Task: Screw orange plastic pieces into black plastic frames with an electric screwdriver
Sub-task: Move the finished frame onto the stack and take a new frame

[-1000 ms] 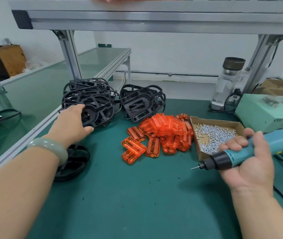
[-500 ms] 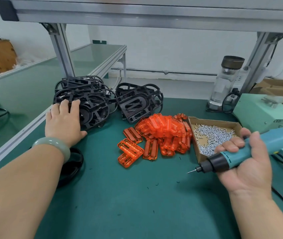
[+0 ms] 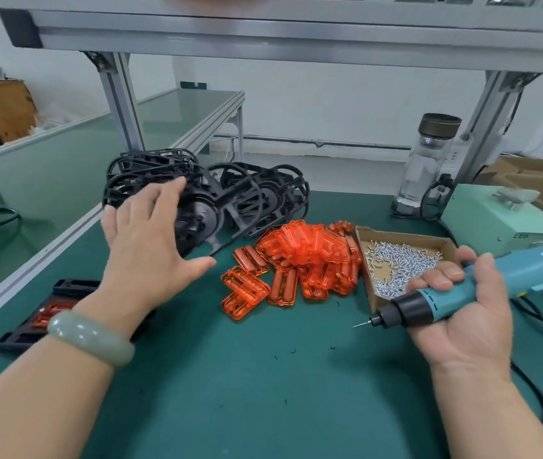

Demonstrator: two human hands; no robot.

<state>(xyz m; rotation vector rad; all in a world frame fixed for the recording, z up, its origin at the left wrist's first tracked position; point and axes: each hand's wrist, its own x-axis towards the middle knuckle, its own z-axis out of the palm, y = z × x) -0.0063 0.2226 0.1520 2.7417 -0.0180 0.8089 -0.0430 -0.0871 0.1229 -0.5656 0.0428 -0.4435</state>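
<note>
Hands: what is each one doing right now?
Left hand: open, fingers spread by the frames, holding nothing.
Right hand: closed around the screwdriver.

Place: assembly workshop.
Table (image 3: 263, 392): green mat, aluminium frame (image 3: 121, 101).
Stock: black frames (image 3: 253, 200) at 11 o'clock, orange pieces (image 3: 306, 250) at 12, screw box (image 3: 406, 236) at 1.
Tool: corded electric screwdriver (image 3: 435, 303) at 3.

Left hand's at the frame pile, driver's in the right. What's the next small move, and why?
Probably close the left hand on the nearest black frame and draw it onto the bare mat. That hand hovers open there, holding nothing, while the right hand holds the electric screwdriver.
</note>
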